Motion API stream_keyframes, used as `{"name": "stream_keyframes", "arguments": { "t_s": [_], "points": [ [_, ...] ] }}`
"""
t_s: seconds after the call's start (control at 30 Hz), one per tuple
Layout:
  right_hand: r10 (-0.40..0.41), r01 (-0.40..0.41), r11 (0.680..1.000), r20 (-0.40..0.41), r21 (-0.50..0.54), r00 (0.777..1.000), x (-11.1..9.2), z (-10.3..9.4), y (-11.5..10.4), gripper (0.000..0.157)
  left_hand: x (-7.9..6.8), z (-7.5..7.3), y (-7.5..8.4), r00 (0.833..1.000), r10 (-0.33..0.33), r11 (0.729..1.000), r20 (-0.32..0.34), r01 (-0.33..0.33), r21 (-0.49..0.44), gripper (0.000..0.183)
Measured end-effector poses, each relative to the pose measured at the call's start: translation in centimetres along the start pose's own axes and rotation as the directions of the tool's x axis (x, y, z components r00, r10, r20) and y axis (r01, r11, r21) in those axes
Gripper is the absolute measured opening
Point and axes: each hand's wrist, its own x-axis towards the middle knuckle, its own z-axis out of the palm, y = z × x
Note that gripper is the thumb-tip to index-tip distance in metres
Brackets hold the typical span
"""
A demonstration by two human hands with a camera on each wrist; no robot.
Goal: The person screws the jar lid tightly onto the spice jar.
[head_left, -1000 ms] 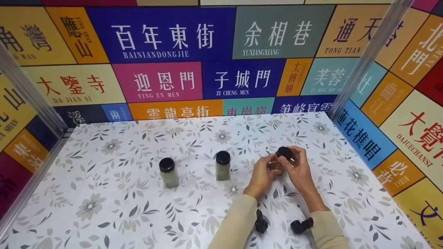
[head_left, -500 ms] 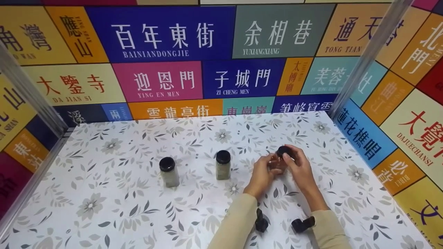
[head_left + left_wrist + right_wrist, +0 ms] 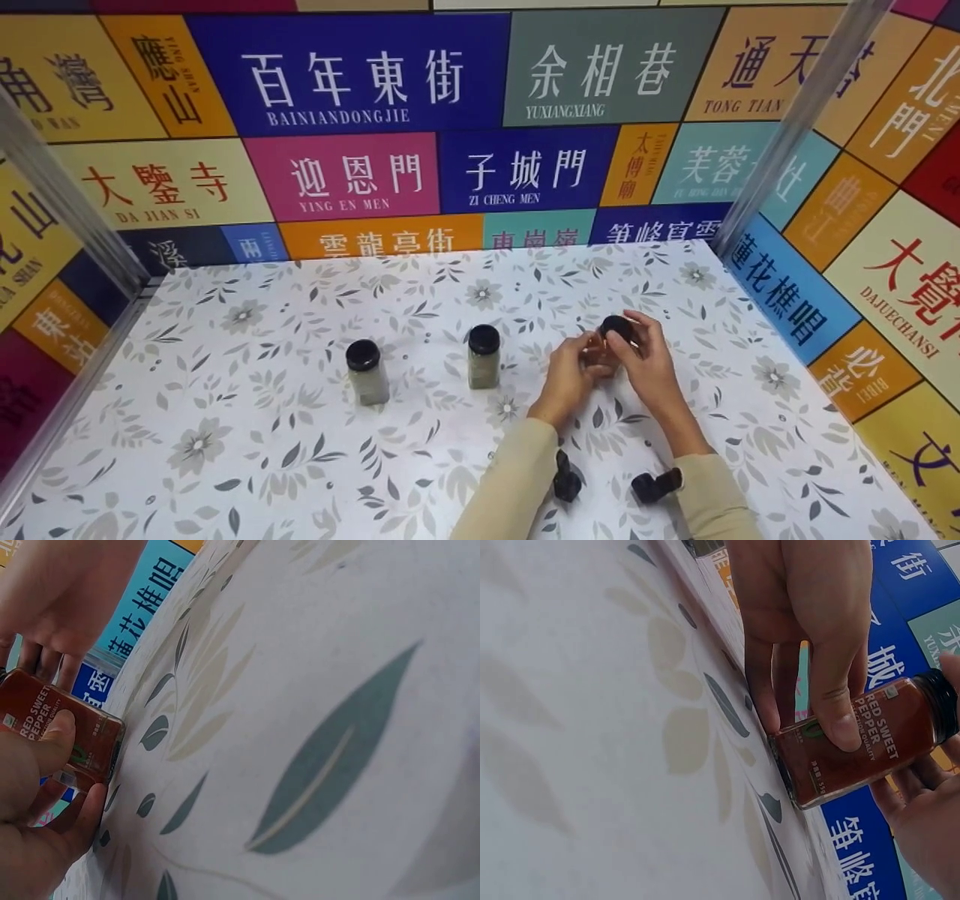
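Note:
A square glass bottle of red powder, labelled RED SWEET PEPPER, is a spice jar [image 3: 832, 774] held between both hands, its base right at the tabletop. My left hand [image 3: 566, 381] grips the body low down, its thumb across the label in the left wrist view. The right hand [image 3: 651, 367] has its thumb and fingers round the black cap [image 3: 616, 328]. That cap [image 3: 939, 706] sits on the neck, partly behind the thumb in the right wrist view. To the left stand two upright jars of greenish-grey contents with black caps, a nearer-middle jar [image 3: 484, 360] and a farther-left jar [image 3: 367, 375].
A white tabletop [image 3: 262, 442] with grey leaf print spreads under everything. Colourful panels [image 3: 345, 176] with lettering wall the back and sides, with clear upright edges at the corners. Black wrist-mounted devices sit by the left cuff [image 3: 568, 480] and the right cuff [image 3: 656, 486].
My right hand's fingers shift round the cap, the thumb moving over its top and then back to its near side. The left hand keeps its hold, and the other jars stay put.

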Motion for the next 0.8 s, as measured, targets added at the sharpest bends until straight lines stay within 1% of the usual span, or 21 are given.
{"name": "stream_keyframes", "arguments": {
  "t_s": [0.1, 0.27, 0.37, 0.5, 0.63, 0.8],
  "points": [
    [-0.013, 0.012, 1.0, 0.026, 0.011, 1.0, -0.09, -0.27, -0.05, 0.047, -0.01, -0.07, 0.04, 1.0, 0.015, 0.999, -0.008, -0.014, 0.029, 0.038],
    [-0.034, 0.033, 0.999, 0.038, 0.041, 0.999, -0.16, -0.44, -0.17, 0.045, -0.02, -0.06, -0.01, 0.999, 0.036, 0.997, -0.02, -0.035, 0.073, 0.04],
    [-0.025, 0.024, 0.999, 0.028, 0.033, 0.999, -0.18, -0.43, -0.12, 0.044, 0.01, -0.04, 0.05, 1.0, 0.021, 0.998, -0.015, -0.02, 0.064, 0.039],
    [-0.032, 0.031, 0.999, 0.013, 0.029, 0.999, -0.13, -0.26, -0.02, 0.044, 0.02, -0.04, 0.05, 1.0, 0.008, 0.999, -0.012, -0.007, 0.052, 0.036],
    [-0.038, 0.038, 0.999, 0.014, 0.027, 0.999, -0.18, -0.23, -0.06, 0.045, 0.01, -0.04, -0.02, 1.0, -0.008, 1.0, -0.012, 0.009, 0.028, 0.038],
    [-0.047, 0.046, 0.998, 0.025, 0.043, 0.999, -0.31, -0.48, -0.09, 0.045, 0.01, -0.01, -0.08, 1.0, -0.002, 0.999, -0.008, 0.002, 0.037, 0.04]
  ]
}}
